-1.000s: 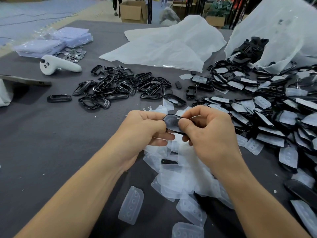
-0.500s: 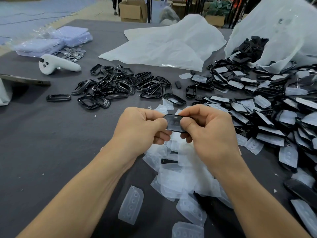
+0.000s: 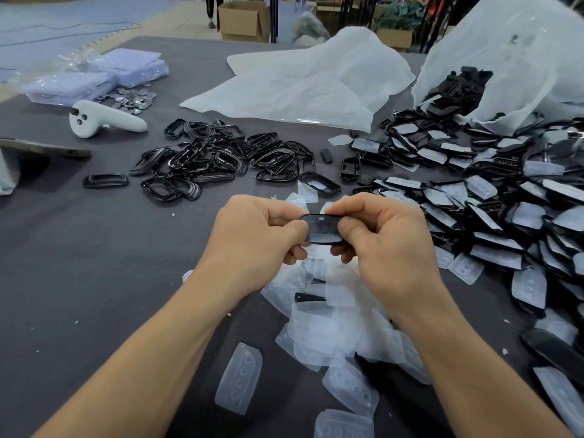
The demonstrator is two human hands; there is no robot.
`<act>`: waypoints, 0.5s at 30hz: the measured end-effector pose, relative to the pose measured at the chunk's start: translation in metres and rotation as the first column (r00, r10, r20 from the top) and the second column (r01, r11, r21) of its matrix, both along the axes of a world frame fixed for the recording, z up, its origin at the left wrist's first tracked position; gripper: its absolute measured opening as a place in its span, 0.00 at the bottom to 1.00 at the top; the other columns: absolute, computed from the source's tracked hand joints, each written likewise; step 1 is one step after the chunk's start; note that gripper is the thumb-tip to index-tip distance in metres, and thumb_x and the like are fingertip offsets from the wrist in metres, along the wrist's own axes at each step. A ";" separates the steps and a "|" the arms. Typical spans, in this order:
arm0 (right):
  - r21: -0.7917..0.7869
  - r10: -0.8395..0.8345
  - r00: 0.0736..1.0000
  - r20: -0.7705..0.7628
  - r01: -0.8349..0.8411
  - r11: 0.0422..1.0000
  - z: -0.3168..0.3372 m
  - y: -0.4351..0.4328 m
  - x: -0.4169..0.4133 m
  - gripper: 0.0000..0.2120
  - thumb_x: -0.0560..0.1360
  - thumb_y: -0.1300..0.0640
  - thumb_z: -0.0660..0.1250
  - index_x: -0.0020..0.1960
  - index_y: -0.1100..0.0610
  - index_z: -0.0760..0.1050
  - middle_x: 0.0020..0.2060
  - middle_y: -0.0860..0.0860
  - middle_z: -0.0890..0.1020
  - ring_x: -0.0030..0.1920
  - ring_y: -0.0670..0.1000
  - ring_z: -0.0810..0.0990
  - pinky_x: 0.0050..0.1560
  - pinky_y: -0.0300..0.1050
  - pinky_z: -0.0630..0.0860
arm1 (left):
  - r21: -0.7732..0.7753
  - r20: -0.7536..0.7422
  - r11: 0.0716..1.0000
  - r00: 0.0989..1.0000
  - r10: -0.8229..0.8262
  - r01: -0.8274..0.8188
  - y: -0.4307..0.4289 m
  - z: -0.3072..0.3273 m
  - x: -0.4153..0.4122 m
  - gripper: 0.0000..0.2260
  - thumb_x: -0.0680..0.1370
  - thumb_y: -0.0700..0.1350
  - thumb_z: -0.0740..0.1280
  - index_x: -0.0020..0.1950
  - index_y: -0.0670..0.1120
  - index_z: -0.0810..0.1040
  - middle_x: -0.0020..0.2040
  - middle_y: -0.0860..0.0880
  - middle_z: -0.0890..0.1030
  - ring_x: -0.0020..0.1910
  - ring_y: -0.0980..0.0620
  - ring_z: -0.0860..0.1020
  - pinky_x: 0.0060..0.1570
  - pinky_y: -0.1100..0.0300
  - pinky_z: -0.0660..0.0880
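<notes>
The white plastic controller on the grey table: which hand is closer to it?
Left. The left hand sits between the white plastic controller, far off to its upper left, and the right hand, which pinches the other end of the small black plastic shell.

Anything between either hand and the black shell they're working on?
Nothing visible. The left hand pinches the black shell at its left end and the right hand at its right end, fingers directly on it.

Left forearm [image 3: 151, 343] & right forearm [image 3: 467, 358] were bare down to the frame's bottom edge. Left hand [image 3: 252, 238] & right hand [image 3: 388, 245] were bare too; thumbnails were cut short, knuckles & finger creases showed plainly.
</notes>
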State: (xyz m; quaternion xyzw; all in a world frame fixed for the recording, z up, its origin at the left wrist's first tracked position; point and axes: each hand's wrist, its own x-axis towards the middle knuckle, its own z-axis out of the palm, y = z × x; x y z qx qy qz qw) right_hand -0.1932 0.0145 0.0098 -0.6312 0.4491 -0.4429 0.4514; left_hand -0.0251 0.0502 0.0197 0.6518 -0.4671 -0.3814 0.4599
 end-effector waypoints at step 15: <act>-0.084 -0.080 0.990 -0.113 0.071 0.994 -0.001 -0.001 0.000 0.08 0.76 0.61 0.73 0.41 0.50 0.82 0.33 0.49 0.85 0.34 0.53 0.84 0.38 0.58 0.83 | 0.055 -0.195 0.973 0.958 -0.209 0.223 0.005 0.004 -0.005 0.19 0.77 0.28 0.64 0.51 0.48 0.89 0.45 0.46 0.89 0.40 0.52 0.87 0.40 0.63 0.82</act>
